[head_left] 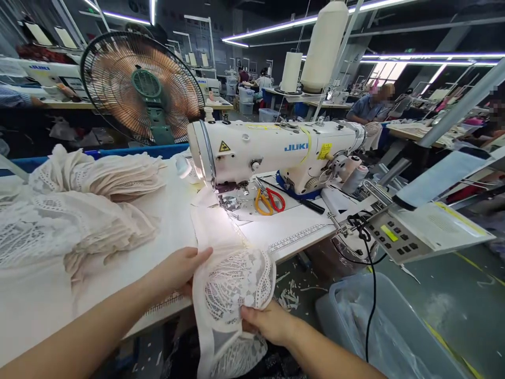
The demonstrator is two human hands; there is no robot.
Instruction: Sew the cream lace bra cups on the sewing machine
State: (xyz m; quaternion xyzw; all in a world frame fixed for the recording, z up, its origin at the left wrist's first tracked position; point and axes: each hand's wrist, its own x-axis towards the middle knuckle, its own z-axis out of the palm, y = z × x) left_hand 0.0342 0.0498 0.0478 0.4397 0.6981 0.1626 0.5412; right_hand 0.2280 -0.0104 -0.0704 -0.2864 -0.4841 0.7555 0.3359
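A cream lace fabric piece (232,284) runs from under the needle of the white JUKI sewing machine (272,150) down over the table's front edge. My left hand (179,271) holds its left edge, thumb on top and fingers closed under the cloth. My right hand (268,321) pinches its lower right edge below the table edge. The presser foot (231,202) sits on the far end of the piece, lit by the machine lamp.
Stacks of folded lace pieces (87,205) lie on the table's left. Scissors with orange and red handles (268,201) rest by the machine. A control panel (394,239) hangs right, a plastic bin (379,326) below. A standing fan (144,87) is behind. Other people work beyond.
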